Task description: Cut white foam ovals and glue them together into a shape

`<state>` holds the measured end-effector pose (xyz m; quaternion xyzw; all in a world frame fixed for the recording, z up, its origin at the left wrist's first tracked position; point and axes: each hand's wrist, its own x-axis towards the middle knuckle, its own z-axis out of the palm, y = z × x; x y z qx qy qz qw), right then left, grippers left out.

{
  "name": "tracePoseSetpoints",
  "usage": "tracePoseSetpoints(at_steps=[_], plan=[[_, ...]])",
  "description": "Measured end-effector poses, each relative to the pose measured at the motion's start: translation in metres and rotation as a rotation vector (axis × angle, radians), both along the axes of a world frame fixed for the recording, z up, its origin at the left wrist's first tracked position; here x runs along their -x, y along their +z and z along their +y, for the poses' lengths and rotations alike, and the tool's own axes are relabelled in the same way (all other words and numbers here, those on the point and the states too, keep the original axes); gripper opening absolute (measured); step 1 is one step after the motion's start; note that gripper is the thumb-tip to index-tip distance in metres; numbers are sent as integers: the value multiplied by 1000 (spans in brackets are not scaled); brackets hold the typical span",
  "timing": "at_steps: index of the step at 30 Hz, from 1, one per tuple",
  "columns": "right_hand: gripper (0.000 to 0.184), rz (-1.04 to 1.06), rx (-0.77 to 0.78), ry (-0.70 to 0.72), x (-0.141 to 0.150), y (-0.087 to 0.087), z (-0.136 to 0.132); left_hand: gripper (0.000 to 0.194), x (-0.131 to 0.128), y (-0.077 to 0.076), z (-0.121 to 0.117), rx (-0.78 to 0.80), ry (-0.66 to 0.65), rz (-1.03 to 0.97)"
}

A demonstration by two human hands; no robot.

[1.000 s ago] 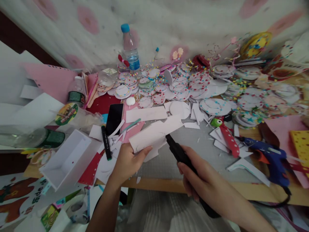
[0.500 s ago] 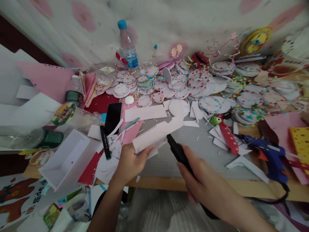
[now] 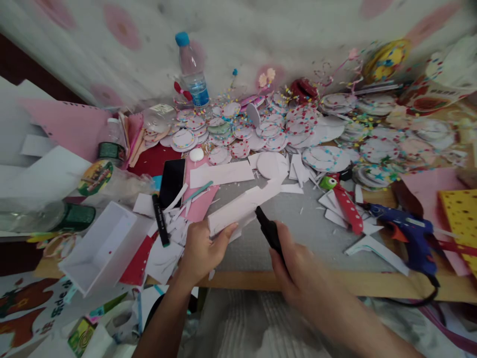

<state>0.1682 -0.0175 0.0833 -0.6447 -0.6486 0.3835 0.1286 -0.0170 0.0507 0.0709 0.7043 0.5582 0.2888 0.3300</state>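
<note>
My left hand (image 3: 205,251) is closed on a long white piece of card (image 3: 234,209), thumb on its near side. The card slants up to the right, just above the grey work surface (image 3: 238,256). In my right hand (image 3: 298,263) is a slim black tool (image 3: 269,231), fingers wrapped round it. Its narrow tip points at the card's near edge; whether they touch I cannot tell, and I see no blade. Beyond the card lie a flat white strip (image 3: 223,173) and a round white piece (image 3: 271,165).
At the left are a black marker (image 3: 160,221), a phone (image 3: 172,181) and an open white box (image 3: 106,248). A blue glue gun (image 3: 404,226) lies at the right. Stacks of decorated discs (image 3: 301,119) line the back, with a water bottle (image 3: 194,74) standing behind.
The view has shifted slightly, so most things on the table appear a little further left. Both hands keep their holds on the card and the black tool.
</note>
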Motion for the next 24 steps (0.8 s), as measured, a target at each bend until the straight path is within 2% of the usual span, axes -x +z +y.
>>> tracePoseSetpoints(at_steps=[4, 9, 17, 19, 24], plan=[[41, -47, -26, 1, 2, -6, -1, 16, 1, -2, -1, -98, -25, 29], [43, -68, -73, 0, 5, -17, -3, 14, -2, 0, -2, -109, -29, 20], [42, -105, -62, 6, 8, -19, -2, 15, -2, -1, -2, -119, -7, 46], [44, -118, -46, 12, 10, -24, -3, 15, -3, -2, -2, -123, 1, 46], [50, -124, 43, 135, 18, -45, -17, 19, -6, -7, -3, -105, 24, -10]])
